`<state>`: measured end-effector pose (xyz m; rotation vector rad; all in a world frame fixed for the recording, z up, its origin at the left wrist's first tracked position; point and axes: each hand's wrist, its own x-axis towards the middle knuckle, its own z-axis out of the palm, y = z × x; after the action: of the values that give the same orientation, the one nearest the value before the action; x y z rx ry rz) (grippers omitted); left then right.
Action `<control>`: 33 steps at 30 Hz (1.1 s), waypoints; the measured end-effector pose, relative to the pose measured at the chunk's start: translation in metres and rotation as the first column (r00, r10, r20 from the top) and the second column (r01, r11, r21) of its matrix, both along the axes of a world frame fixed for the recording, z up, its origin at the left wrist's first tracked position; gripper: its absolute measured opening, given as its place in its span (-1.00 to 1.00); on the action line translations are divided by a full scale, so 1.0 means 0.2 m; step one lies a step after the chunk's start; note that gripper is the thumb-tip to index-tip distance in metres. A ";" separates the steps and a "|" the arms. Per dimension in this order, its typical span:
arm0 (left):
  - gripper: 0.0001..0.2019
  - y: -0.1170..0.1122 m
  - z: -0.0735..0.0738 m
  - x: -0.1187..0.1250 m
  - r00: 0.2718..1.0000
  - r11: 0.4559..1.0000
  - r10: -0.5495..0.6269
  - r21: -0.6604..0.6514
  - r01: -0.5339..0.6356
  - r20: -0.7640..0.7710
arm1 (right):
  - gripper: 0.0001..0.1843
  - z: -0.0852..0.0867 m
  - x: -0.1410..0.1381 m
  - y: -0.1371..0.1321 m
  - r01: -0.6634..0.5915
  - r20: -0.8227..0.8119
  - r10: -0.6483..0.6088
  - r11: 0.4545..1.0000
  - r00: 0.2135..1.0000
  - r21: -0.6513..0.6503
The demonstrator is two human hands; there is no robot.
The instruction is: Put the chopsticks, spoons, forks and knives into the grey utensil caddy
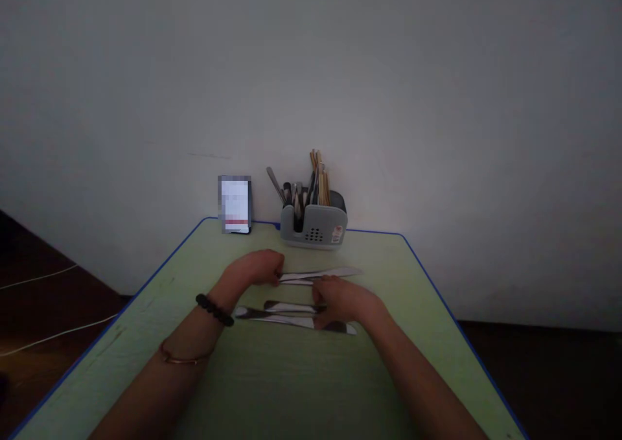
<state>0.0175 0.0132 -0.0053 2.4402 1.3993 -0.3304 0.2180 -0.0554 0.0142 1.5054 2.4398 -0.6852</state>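
Several steel table knives lie on the green table (272,388). My left hand (255,268) is curled, its fingers closed on the handle end of the far knife (335,273), which points right. My right hand (343,299) rests palm down over the nearer knives (282,310), fingers pressed on their handles; whether it grips one I cannot tell. A black bead bracelet and a thin bangle are on my left wrist.
A grey cutlery holder (315,227) with spoons, knives and wooden chopsticks stands at the table's far edge against the white wall. A phone (236,205) leans upright to its left. The table has a blue rim; dark floor with cables lies left.
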 end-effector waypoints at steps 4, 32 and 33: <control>-0.84 -0.01 0.04 -0.01 1.000 1.000 -0.008 0.006 0.008 0.013 | -0.69 0.00 0.03 0.02 0.067 -0.010 -0.067 0.998 0.998 -0.002; -0.70 -0.20 0.45 0.03 0.598 0.947 -0.096 0.258 -0.191 0.796 | -0.81 0.32 0.15 0.01 0.562 -0.974 -0.006 0.817 0.228 0.126; -0.69 -0.21 0.45 0.03 0.618 0.956 -0.109 0.253 -0.149 0.778 | -0.81 0.32 0.15 0.02 0.551 -0.993 -0.033 0.833 0.116 0.037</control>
<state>0.0240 -0.0282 0.0839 2.2698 1.0823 0.9472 0.2474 -0.0521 0.0784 2.2584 3.3206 -1.8843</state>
